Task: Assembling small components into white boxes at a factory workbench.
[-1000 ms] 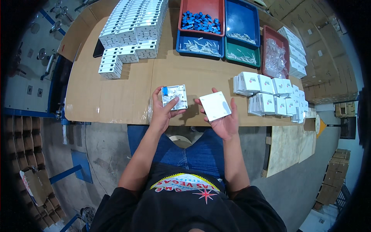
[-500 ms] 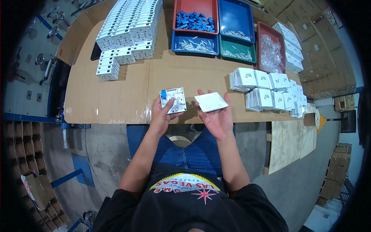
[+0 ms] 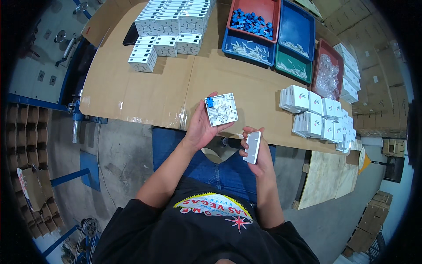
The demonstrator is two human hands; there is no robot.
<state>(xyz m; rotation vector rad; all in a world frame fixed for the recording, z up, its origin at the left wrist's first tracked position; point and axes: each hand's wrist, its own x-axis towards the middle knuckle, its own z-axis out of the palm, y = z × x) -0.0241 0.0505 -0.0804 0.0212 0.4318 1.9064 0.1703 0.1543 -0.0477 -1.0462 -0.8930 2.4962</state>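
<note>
My left hand (image 3: 201,128) holds a square white plastic housing (image 3: 224,115) from below, with its open face up. Inside it I see white moulded parts and a blue block (image 3: 209,102) at one corner. Just right of it and nearer to me, my right hand (image 3: 262,154) is closed round a thin white cover plate (image 3: 252,147). The plate is tilted nearly on edge, apart from the housing. Both pieces are held near the front edge of the cardboard-covered table (image 3: 145,99).
Stacks of white boxy units (image 3: 169,24) stand at the back left. Behind are a red tray (image 3: 253,5) of blue blocks, a blue tray (image 3: 271,57) and a green tray (image 3: 310,75) of small white pieces. Several white packets (image 3: 300,97) lie at the right, near clear plastic bags (image 3: 327,75).
My right hand has drawn back toward me and turned the cover plate from nearly flat to steeply tilted. My left thumb has come off the housing's face. The whole view has shifted and rotated.
</note>
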